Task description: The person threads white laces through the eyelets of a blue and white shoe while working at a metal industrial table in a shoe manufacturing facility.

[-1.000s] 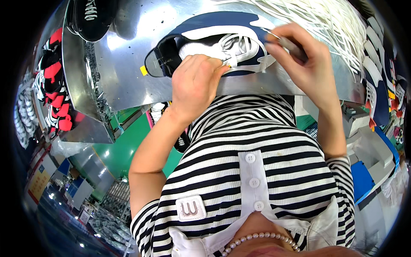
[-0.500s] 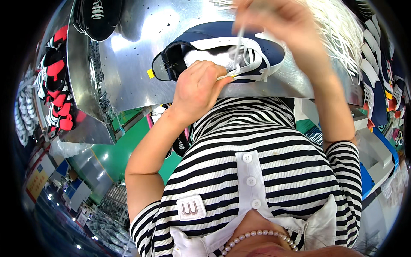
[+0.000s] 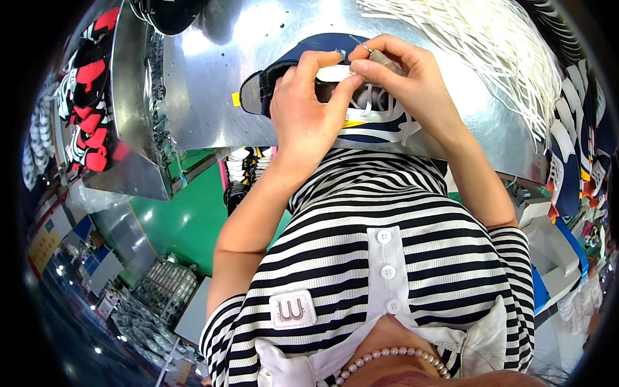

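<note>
A navy and white sneaker (image 3: 320,44) lies sideways on the metal table, its toe to the right. White lace (image 3: 369,106) runs through its front eyelets. My left hand (image 3: 300,106) grips the shoe at its opening, thumb and index finger at either end of the white far eyelet strip (image 3: 332,73). Something grey covers that index fingertip. In my right hand (image 3: 416,80) is a small pointed tool (image 3: 387,62) with a beige wrapped handle, its thin metal tip slanting up and left. The right fingertips meet the strip beside my left thumb.
Many loose white laces (image 3: 477,45) spread over the table's (image 3: 200,97) far right. Navy and white shoe parts (image 3: 567,155) stack at the right edge. A black shoe (image 3: 169,14) stands at the far left. Red and black pieces (image 3: 90,84) sit beyond the table's left side.
My right hand has come down from a blurred, raised lace pull and now holds the pointed tool. My left hand has shifted from the near eyelet strip to the far one.
</note>
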Motion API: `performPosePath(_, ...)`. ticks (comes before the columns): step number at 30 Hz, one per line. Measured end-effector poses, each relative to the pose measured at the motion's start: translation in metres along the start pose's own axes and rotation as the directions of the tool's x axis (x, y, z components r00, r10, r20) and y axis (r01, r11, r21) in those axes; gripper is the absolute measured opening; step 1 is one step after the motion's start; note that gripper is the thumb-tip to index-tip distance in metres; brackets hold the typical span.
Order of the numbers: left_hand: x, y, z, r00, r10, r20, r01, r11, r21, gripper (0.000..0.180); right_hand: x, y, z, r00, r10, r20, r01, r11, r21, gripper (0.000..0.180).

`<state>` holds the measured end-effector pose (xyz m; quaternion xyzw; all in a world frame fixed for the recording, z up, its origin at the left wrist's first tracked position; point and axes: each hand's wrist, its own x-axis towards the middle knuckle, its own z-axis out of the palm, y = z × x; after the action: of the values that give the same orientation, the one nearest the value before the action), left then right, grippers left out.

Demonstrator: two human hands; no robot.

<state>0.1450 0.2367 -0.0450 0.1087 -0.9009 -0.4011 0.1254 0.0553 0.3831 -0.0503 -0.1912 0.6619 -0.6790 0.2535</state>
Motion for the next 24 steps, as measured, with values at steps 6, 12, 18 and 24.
performPosePath(6, -0.003, 0.001, 0.002, 0.999, -0.047, 0.027, 0.050, 0.988, -0.144, 0.031, -0.025, -0.022, -0.013, 0.994, -0.105, -0.033, 0.083, 0.913, -0.399, 0.020)
performPosePath(12, -0.004, 0.002, 0.001, 0.998, -0.034, 0.058, 0.044, 0.984, -0.170, 0.032, -0.036, -0.020, -0.012, 0.985, -0.161, 0.059, 0.160, 0.736, -0.658, 0.015)
performPosePath(18, -0.007, 0.009, 0.007, 0.998, 0.054, 0.032, -0.053, 0.998, -0.036, 0.031, -0.018, -0.009, 0.006, 0.951, -0.290, 0.106, 0.244, 0.496, -0.833, 0.020)
performPosePath(24, 0.000, 0.004, 0.002, 0.991, -0.077, 0.111, 0.091, 0.988, -0.128, 0.034, -0.019, -0.026, -0.005, 0.961, -0.259, 0.094, 0.223, 0.533, -0.817, 0.019)
